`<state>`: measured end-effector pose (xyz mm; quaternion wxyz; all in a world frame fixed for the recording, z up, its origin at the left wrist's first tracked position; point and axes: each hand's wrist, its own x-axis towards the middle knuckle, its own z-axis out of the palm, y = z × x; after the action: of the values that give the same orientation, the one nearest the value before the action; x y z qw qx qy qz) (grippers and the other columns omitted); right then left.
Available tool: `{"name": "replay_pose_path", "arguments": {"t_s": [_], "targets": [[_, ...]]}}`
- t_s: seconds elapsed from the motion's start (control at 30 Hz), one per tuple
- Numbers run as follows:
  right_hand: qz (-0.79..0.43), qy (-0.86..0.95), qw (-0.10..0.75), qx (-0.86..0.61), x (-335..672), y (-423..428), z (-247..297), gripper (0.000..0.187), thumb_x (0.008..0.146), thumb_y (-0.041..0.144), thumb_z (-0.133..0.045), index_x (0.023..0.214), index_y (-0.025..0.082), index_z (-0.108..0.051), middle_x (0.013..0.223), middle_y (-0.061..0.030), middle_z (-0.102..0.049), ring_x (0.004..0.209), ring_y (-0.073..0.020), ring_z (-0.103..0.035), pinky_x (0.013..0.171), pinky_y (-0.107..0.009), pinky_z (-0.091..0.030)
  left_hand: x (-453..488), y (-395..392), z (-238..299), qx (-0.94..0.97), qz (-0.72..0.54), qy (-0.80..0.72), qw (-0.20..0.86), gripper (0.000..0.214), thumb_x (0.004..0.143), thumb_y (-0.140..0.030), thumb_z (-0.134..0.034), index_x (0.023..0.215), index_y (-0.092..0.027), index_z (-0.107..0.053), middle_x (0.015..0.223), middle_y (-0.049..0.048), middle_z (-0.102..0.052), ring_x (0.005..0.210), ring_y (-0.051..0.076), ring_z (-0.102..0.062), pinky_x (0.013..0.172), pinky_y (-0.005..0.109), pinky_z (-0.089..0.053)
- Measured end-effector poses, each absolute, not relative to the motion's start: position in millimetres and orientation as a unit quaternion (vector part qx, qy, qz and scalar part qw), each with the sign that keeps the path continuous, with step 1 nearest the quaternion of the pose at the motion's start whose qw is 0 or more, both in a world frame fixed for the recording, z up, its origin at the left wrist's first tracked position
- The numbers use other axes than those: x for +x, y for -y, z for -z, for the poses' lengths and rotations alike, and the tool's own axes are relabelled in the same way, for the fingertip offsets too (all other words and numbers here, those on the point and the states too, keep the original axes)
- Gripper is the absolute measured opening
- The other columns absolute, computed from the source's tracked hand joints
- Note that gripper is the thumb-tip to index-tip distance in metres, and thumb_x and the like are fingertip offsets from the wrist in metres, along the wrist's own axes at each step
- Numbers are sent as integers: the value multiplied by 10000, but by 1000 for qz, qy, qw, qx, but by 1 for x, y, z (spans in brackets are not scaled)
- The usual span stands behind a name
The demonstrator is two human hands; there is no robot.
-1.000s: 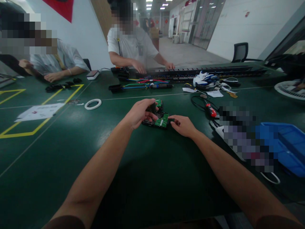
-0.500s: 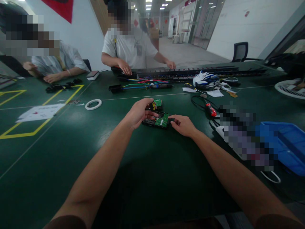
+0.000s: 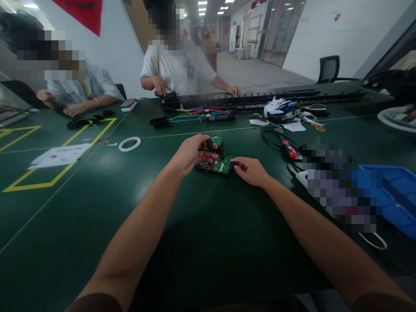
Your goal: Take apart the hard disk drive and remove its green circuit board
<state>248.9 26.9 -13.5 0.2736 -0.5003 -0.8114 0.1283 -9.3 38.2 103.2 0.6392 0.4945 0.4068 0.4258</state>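
A hard drive (image 3: 225,164) with a green circuit board facing up lies flat on the green table in front of me. My left hand (image 3: 188,155) is closed around a screwdriver (image 3: 209,146) with a black and yellow handle, held upright over the drive; its tip is hidden by my fingers. At the drive's right end, my right hand (image 3: 252,171) pinches the edge between thumb and fingers. Just behind sits a second hard drive (image 3: 217,141), also showing green board and partly covered by my left hand.
A white ring (image 3: 129,144) and paper sheets (image 3: 60,156) lie left. Rightward are a red-handled screwdriver (image 3: 288,149), gloves (image 3: 281,107) and a blue bin (image 3: 398,195). Cables (image 3: 195,116) and long black strips (image 3: 260,99) lie beyond, where two people sit or stand.
My hands keep nearly the same place on the hard drive, and the screwdriver leans a little differently. Across the table, a person's hand has lifted slightly. The whole view has shifted slightly.
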Motion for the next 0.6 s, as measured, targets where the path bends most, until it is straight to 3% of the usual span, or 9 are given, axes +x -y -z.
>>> {"name": "replay_pose_path", "arguments": {"t_s": [0.23,0.6], "targets": [[-130,810,282,-498,249,-28,16,331,959,304,-609,1277,271,-692,869,-13,-695,715,-168,-588,709,-316,-453,-8,-39,-100,486,-431,-405,643,285,951,-378,-543,1029,-124,-648,1028,153,-745,724,184,-728,604,275,-575],[-125,810,285,-498,249,-27,16,331,967,305,-602,1284,283,-690,888,-16,-702,711,-166,-593,701,-316,-453,-7,-34,-102,534,-428,-399,610,265,932,-417,-650,974,-156,-664,981,91,-686,640,141,-691,529,243,-534]]}}
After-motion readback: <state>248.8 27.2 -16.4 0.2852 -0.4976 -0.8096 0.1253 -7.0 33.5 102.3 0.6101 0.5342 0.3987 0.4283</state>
